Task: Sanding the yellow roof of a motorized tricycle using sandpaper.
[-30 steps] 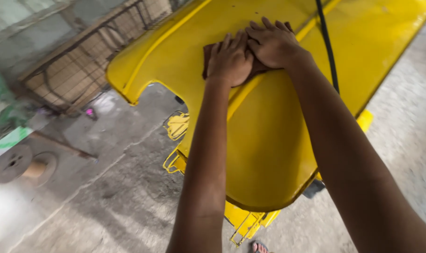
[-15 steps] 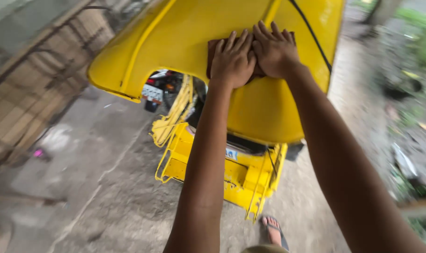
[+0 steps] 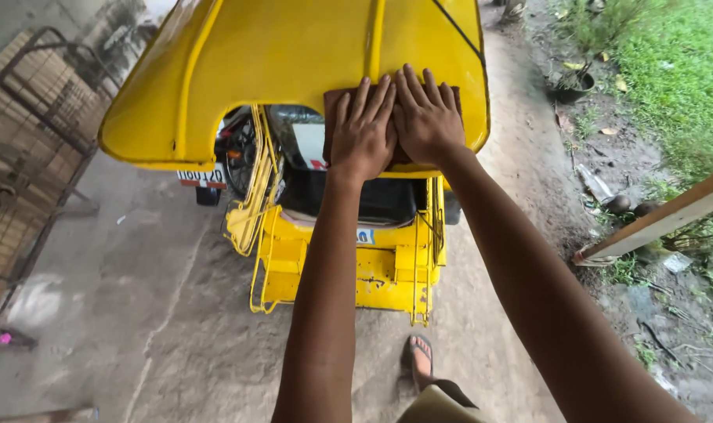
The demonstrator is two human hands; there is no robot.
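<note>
Both of my hands press flat, side by side, on a dark brown cloth (image 3: 331, 110) that lies on the rear edge of a glossy yellow vehicle roof (image 3: 294, 55). My left hand (image 3: 363, 133) covers the cloth's left part, fingers spread and pointing forward. My right hand (image 3: 427, 117) lies beside it, touching it, over the cloth's right part. Only the cloth's corners and far edge show around the hands.
Below the roof stands the yellow sidecar frame (image 3: 349, 266) with a motorcycle wheel (image 3: 239, 157) inside. A metal grate (image 3: 27, 157) leans at the left. My sandalled foot (image 3: 419, 360) is on the concrete floor. Grass (image 3: 670, 70) and a wooden beam (image 3: 654, 219) lie right.
The hands and cloth have slid back along the roof to its rear edge. The view has swung so the sidecar, floor and grass now show.
</note>
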